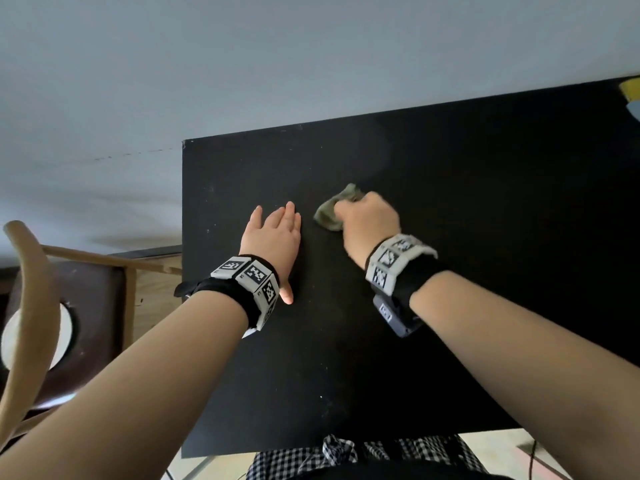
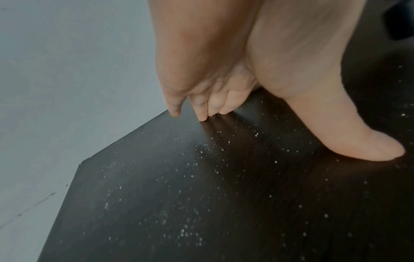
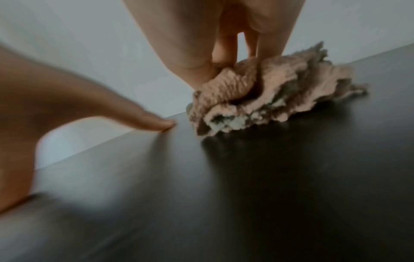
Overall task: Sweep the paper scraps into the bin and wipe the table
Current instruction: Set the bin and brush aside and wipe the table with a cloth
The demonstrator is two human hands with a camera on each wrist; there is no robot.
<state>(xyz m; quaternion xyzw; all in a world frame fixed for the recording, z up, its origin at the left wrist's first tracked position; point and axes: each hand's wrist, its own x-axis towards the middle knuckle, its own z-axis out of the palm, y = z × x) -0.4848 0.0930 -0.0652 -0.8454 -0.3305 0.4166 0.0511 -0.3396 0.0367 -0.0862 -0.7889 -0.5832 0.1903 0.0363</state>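
Observation:
My right hand grips a crumpled olive-brown cloth that lies bunched on the black table near its middle. In the right wrist view the fingers pinch the cloth from above, and it touches the table. My left hand lies flat on the table just left of the cloth, fingers straight and holding nothing. In the left wrist view the hand presses its fingertips and thumb on the table, which is dotted with tiny white specks. No bin is in view.
A wooden chair with a dark seat stands left of the table. A yellow and blue object sits at the table's far right corner. The table's far edge runs along a pale wall. My checked shirt is at the near edge.

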